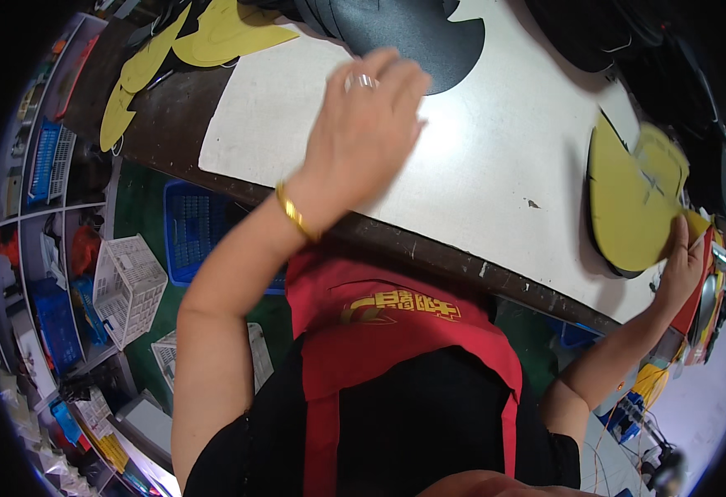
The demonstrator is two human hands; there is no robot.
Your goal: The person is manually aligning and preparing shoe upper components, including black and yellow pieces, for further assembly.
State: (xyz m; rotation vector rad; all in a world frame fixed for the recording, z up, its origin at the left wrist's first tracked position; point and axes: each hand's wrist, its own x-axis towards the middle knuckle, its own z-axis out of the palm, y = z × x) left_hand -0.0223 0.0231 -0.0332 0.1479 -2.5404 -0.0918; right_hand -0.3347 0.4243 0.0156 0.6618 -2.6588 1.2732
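Observation:
My left hand (367, 124), with a ring and a gold bracelet at the wrist, is over the white tabletop (495, 166). Its fingers are bent at the near edge of a smooth black cut piece (412, 41); blur and the hand's own back hide the fingertips, so I cannot tell whether it grips anything. At the right, my right hand (684, 261) is closed on the near right edge of a yellow curved, notched piece (632, 195). That piece is tilted above the table, and a dark layer shows along its lower left rim.
Several yellow cut pieces (214, 37) lie at the far left on the dark table edge. Black items (595, 33) are heaped at the far right. Below stand a blue crate (190, 228), a white basket (131, 286) and shelves (27, 219) along the left.

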